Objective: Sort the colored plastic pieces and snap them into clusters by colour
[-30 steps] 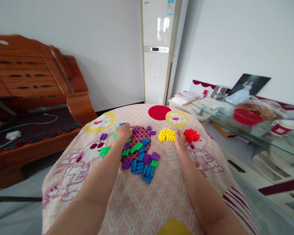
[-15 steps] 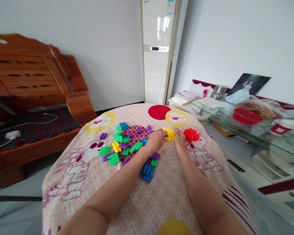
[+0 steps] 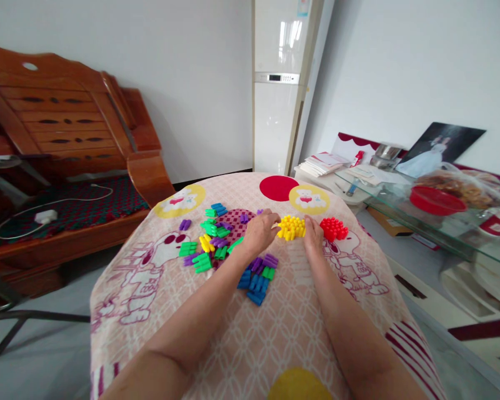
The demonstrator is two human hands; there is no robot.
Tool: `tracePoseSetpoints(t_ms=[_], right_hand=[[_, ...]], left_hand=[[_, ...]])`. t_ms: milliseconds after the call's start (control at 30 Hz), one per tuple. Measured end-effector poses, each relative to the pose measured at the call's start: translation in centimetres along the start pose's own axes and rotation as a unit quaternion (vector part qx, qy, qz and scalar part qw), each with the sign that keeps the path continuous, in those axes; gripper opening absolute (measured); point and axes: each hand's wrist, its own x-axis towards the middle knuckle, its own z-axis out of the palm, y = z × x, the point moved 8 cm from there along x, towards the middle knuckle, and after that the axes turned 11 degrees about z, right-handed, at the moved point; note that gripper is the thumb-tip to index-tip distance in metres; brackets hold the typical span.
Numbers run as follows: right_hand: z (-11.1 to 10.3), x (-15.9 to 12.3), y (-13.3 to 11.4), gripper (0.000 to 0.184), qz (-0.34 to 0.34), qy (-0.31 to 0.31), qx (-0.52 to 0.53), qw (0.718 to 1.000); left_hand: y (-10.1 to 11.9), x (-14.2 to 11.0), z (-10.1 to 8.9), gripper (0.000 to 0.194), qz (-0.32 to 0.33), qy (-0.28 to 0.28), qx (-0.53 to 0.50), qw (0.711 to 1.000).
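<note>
A cluster of yellow plastic peg-like pieces (image 3: pixel 291 227) stands upright on the round table between my hands. My left hand (image 3: pixel 260 231) is at its left side, fingers loosely bent and apart, with nothing visible in them. My right hand (image 3: pixel 313 232) lies along the cluster's right side, fingers stretched out and seemingly touching it. Just right of that hand stands a similar red cluster (image 3: pixel 334 228). Left of my left hand lie scattered green pieces (image 3: pixel 202 262), purple pieces (image 3: pixel 185 224), blue pieces (image 3: pixel 258 287) and a few yellow pieces (image 3: pixel 206 243).
A patterned cloth (image 3: pixel 291 333) covers the table. To the right, a glass-topped cabinet (image 3: pixel 395 203) carries a red bowl (image 3: pixel 436 201), papers (image 3: pixel 323 163) and a leaning photo (image 3: pixel 441 150). A wooden bench (image 3: pixel 66 133) is at left, a tall white appliance (image 3: pixel 275 122) behind.
My left hand has drawn slightly left, away from the yellow cluster, and its fingers have loosened. My right hand stays beside the cluster. The whole view has shifted a little.
</note>
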Motion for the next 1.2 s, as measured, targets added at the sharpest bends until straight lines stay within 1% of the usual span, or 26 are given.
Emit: tracePoseSetpoints(t_ms=[33,100,167,200,233,267,333,367,433,500,567,633,667,733,800,867,933,967,1000,1033,1100,1133,1200], right_hand=[[0.0,0.0,0.0,0.054,0.001,0.000,-0.001,1.000],[0.0,0.1,0.2,0.054,0.009,-0.001,-0.005,1.000],[0.0,0.3,0.5,0.055,0.019,-0.003,-0.004,1.000],[0.0,0.4,0.6,0.055,0.023,-0.005,-0.001,1.000],[0.1,0.5,0.8,0.055,0.026,-0.006,0.004,1.000],[0.1,0.6,0.9,0.055,0.027,-0.006,0.009,1.000],[0.0,0.7,1.1,0.052,0.027,-0.003,0.017,0.999],[0.0,0.7,1.1,0.051,0.028,-0.001,0.018,0.999],[-0.1,0.7,1.2,0.050,0.030,0.002,0.018,0.999],[0.0,0.7,1.3,0.051,0.030,0.001,0.018,0.999],[0.0,0.7,1.2,0.051,0.026,0.001,0.020,0.999],[0.0,0.7,1.2,0.050,0.023,0.004,0.021,1.000],[0.0,0.7,1.2,0.050,0.023,0.005,0.021,1.000],[-0.3,0.6,0.9,0.049,0.025,0.008,0.018,0.999],[-0.8,0.3,0.1,0.050,0.020,0.023,0.002,1.000],[-1.5,-0.3,-1.6,0.049,-0.011,0.049,-0.020,0.999],[-1.6,-1.5,-4.0,0.046,-0.062,0.055,-0.024,0.996],[-1.2,-2.2,-5.2,0.045,-0.085,0.037,-0.015,0.996],[-0.5,-3.0,-6.3,0.043,-0.100,0.003,-0.001,0.995],[0.4,-3.8,-7.2,0.041,-0.106,-0.045,0.011,0.993],[2.7,-5.4,-8.5,0.038,-0.104,-0.156,0.019,0.982],[3.7,-6.3,-8.9,0.036,-0.103,-0.202,0.014,0.974],[5.1,-7.7,-9.5,0.031,-0.106,-0.270,-0.004,0.957]], left_hand=[[-1.1,-0.7,-1.3,0.021,-0.021,0.001,0.014,1.000],[-4.1,-2.5,-3.8,0.022,-0.075,-0.005,0.054,0.996],[-7.7,-4.6,-5.8,0.024,-0.130,-0.034,0.094,0.986],[-9.7,-5.7,-6.4,0.024,-0.159,-0.059,0.108,0.980],[-11.7,-7.0,-6.8,0.023,-0.193,-0.085,0.118,0.970],[-13.5,-8.2,-7.2,0.022,-0.221,-0.094,0.126,0.963],[-16.1,-10.0,-7.2,0.022,-0.248,-0.108,0.115,0.956],[-16.8,-10.6,-6.9,0.024,-0.248,-0.114,0.093,0.957],[-17.4,-11.1,-5.7,0.033,-0.239,-0.132,0.050,0.961],[-17.1,-11.2,-4.5,0.040,-0.233,-0.159,0.025,0.959],[-16.6,-11.1,-3.9,0.042,-0.232,-0.178,0.017,0.956],[-16.1,-10.9,-3.9,0.038,-0.235,-0.178,0.011,0.956],[-16.0,-10.8,-4.2,0.035,-0.237,-0.169,0.008,0.957],[-15.7,-10.5,-5.4,0.025,-0.241,-0.129,0.005,0.962],[-15.0,-9.9,-6.9,0.019,-0.233,-0.059,-0.017,0.971],[-13.4,-8.8,-7.8,0.022,-0.205,0.019,-0.086,0.975],[-11.0,-7.5,-7.5,0.031,-0.164,0.072,-0.197,0.964],[-9.6,-6.8,-6.8,0.034,-0.141,0.084,-0.253,0.953],[-8.2,-6.1,-5.9,0.036,-0.119,0.080,-0.302,0.942],[-6.9,-5.5,-5.0,0.036,-0.101,0.074,-0.333,0.935],[-4.8,-4.8,-3.4,0.032,-0.075,0.066,-0.365,0.926],[-4.1,-4.6,-2.8,0.030,-0.068,0.065,-0.369,0.925],[-3.4,-4.6,-2.1,0.027,-0.062,0.066,-0.362,0.928]])
